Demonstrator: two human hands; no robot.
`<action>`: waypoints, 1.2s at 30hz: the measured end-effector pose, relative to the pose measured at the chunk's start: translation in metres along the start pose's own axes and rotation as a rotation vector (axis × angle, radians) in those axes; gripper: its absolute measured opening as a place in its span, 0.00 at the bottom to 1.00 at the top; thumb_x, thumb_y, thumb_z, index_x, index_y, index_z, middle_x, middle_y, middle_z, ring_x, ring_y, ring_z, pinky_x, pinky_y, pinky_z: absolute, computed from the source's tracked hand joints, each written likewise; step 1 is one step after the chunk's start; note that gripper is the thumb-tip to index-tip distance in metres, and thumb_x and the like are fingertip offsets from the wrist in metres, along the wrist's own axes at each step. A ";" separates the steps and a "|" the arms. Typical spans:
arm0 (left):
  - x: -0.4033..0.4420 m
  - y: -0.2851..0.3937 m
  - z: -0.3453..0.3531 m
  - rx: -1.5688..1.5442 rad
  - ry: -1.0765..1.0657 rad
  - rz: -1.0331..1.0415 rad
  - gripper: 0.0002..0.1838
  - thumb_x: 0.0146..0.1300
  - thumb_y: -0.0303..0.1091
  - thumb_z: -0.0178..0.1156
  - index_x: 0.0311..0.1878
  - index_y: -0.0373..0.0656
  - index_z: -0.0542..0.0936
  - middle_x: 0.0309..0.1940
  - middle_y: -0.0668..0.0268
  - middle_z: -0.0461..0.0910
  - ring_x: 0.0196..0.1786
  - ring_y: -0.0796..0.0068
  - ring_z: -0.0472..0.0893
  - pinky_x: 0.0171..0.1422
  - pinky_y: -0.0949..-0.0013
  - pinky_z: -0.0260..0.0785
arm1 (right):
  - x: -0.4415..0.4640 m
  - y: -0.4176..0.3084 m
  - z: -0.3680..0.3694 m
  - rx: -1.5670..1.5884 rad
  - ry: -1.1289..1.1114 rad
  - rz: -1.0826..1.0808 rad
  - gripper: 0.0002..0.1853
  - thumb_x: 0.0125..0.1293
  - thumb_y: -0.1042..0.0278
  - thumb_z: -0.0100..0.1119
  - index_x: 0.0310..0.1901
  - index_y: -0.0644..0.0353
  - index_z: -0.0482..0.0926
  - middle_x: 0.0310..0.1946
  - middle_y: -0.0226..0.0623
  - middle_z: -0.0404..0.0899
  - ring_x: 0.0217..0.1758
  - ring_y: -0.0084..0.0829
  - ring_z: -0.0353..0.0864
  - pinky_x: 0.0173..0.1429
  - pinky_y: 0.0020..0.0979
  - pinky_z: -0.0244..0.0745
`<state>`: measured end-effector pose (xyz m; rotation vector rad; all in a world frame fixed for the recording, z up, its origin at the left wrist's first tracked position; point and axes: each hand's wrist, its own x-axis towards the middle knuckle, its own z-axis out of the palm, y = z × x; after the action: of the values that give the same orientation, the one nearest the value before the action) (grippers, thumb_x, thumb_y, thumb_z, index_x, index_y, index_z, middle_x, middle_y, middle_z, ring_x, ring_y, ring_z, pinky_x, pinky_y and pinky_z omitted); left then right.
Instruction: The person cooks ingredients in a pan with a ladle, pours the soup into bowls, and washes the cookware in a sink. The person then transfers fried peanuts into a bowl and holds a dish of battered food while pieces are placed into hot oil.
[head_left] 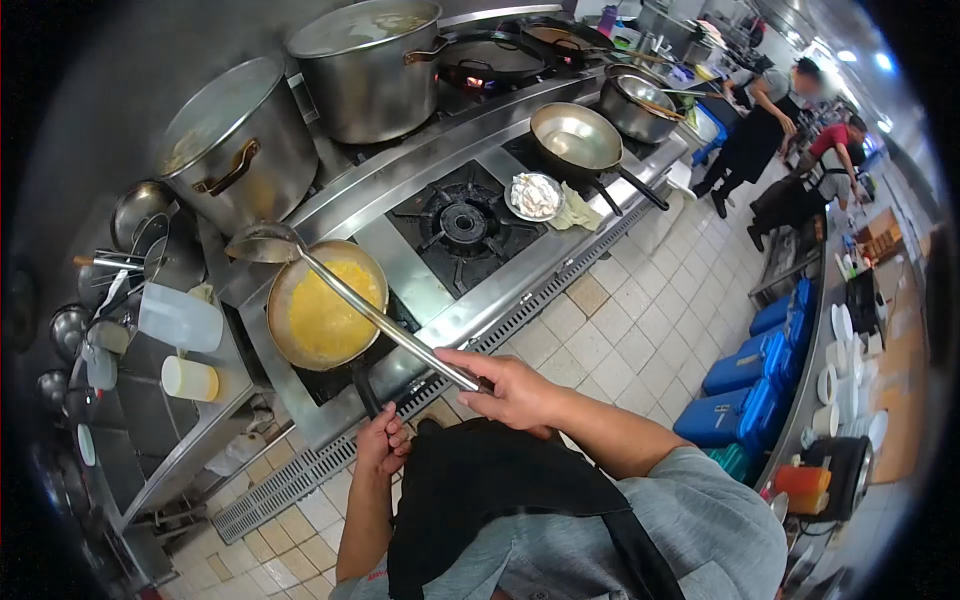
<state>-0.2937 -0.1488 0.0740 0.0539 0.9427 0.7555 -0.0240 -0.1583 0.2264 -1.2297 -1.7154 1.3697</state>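
Note:
Yellow liquid, perhaps beaten egg (335,310), spreads across the bottom of a frying pan (281,335) on the near left burner. My left hand (382,442) is closed round the pan's black handle (366,390). In my right hand (515,388) is the end of a long metal ladle (268,243), gripped with the fingers wrapped round it. The ladle's bowl hangs over the pan's far left rim, and its shaft crosses above the yellow liquid. What the bowl contains is hard to make out.
Two large stockpots (365,80) stand behind the pan. To the right are a burner grate (464,222), a small bowl of white stuff (535,196) and another frying pan (577,135). Plastic containers (181,318) sit on the left. Other people (765,125) work at the far right.

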 end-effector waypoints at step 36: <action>-0.015 -0.013 0.023 0.230 0.207 0.285 0.10 0.69 0.42 0.59 0.42 0.48 0.71 0.25 0.72 0.72 0.18 0.81 0.68 0.19 0.75 0.59 | 0.021 0.036 -0.012 0.228 -0.025 0.163 0.35 0.65 0.81 0.54 0.73 0.54 0.58 0.32 0.30 0.72 0.20 0.16 0.68 0.20 0.22 0.67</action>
<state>-0.2748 -0.1613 0.0938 0.3221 1.2326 0.9245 -0.0111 -0.1337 0.1936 -1.2473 -1.4533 1.6331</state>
